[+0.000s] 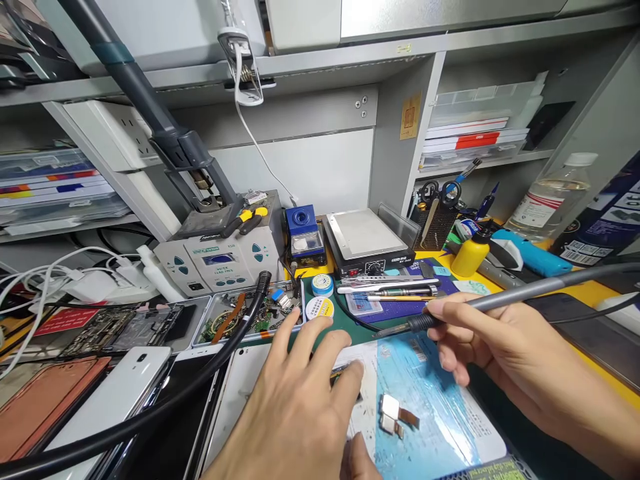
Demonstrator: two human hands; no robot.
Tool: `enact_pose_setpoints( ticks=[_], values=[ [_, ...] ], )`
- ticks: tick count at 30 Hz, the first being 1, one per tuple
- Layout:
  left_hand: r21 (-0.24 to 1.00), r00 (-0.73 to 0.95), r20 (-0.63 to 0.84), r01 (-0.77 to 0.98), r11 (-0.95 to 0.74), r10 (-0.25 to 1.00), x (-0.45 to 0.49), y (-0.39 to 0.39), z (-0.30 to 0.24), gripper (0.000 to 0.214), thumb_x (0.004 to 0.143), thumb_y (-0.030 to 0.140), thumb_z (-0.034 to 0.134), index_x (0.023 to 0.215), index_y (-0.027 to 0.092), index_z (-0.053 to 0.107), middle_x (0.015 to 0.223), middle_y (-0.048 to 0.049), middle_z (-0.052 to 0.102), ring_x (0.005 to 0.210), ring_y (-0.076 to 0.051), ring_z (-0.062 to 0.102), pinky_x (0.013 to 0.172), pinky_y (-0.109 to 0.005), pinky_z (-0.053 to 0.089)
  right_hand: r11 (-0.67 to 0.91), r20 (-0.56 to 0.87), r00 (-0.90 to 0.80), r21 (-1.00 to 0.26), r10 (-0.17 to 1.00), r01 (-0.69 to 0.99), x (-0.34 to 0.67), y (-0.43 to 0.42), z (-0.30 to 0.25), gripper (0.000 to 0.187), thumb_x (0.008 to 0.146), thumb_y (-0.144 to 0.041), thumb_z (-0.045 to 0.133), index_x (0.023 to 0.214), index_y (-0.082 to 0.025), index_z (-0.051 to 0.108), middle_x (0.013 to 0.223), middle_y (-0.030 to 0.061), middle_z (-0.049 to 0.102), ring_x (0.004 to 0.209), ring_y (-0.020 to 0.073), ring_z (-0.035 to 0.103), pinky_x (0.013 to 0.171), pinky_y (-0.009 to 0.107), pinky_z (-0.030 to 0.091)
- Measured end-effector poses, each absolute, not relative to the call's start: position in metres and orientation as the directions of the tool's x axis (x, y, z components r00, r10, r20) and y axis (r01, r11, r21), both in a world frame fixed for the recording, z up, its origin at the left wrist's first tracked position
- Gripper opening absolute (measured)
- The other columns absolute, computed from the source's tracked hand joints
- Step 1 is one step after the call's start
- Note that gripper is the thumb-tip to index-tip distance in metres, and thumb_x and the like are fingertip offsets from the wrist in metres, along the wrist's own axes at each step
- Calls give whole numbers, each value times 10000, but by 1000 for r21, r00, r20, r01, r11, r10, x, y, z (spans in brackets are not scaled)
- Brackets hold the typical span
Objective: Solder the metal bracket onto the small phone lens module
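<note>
My right hand (493, 340) holds a soldering iron (450, 311) by its dark grip. The metal tip points left, above a blue and white sheet (435, 427). My left hand (305, 400) spreads its fingers low over the white part of that sheet. A small dark circuit board (339, 375) shows partly between its fingers; the rest is hidden. Whether the fingertips press on it I cannot tell. To the right of my left hand, a small silver camera-like module (390, 408) with brown flex ribbons lies on the blue part.
A tray of parts (303, 317), round tins (323, 285), a hot-air station (220, 260) and a heating plate (370, 233) stand behind. Phones (125, 380) lie at left under a thick black hose (200, 383). A yellow bottle (471, 253) stands at right.
</note>
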State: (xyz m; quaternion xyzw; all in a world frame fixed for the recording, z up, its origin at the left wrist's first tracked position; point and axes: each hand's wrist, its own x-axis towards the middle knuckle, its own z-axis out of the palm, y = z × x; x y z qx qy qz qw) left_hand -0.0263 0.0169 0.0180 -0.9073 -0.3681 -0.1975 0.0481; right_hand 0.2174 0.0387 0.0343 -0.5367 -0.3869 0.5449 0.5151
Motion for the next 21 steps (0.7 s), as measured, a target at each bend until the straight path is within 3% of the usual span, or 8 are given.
enact_pose_setpoints(
  ticks=[4,13,21],
  values=[
    [101,620,415,696,-711,666,-31,15,28,420,755,190,574,1166,178,658,1216,-100,623,1246,-304,519,1198,-589,335,-169,-189,129,-974,973,-151,221,40,35,482,554,-564,934,641,-140,720,486,55,644,349,127,539,326,192,466],
    [252,528,503,667,-701,684,-26,11,28,171,855,89,549,917,194,669,967,-50,592,1022,-207,543,1152,-501,364,-173,-196,147,-972,969,-159,217,38,41,478,524,-547,947,628,-151,701,484,44,637,358,132,543,335,199,464],
    [319,496,540,627,-711,680,-23,18,28,132,826,62,571,874,178,613,864,-30,589,883,-187,522,1013,-471,446,-181,-210,173,-969,962,-166,218,38,43,495,477,-549,956,631,-140,724,488,51,643,357,131,531,331,205,449]
  ],
)
